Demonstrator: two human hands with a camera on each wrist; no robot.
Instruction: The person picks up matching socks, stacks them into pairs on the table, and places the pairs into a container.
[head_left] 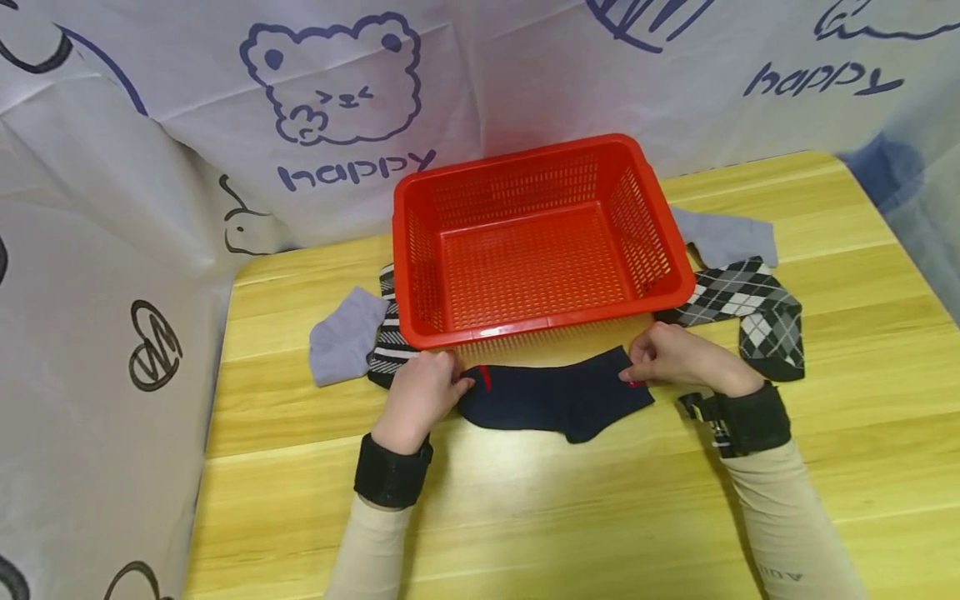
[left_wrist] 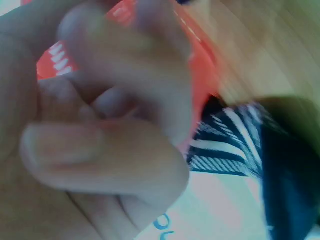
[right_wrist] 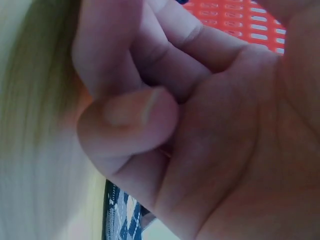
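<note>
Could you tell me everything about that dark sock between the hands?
The dark sock looks navy and softly knitted, with a red mark near each end. It lies flattened crosswise on the wood-look table, before the red basket, heel pointing away from it. The left hand holds its toe end, the right hand its cuff end.

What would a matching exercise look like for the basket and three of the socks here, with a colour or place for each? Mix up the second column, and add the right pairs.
Things:
1. Basket
2. Dark blue sock
3. Diamond-patterned sock
4. Striped sock

Colours or places, left and right as in the head view:
A. By the basket's right side
B. Between the left hand and right hand
C. By the basket's left side
D. Bright red

Right pairs: 1-D, 2-B, 3-A, 4-C.
</note>
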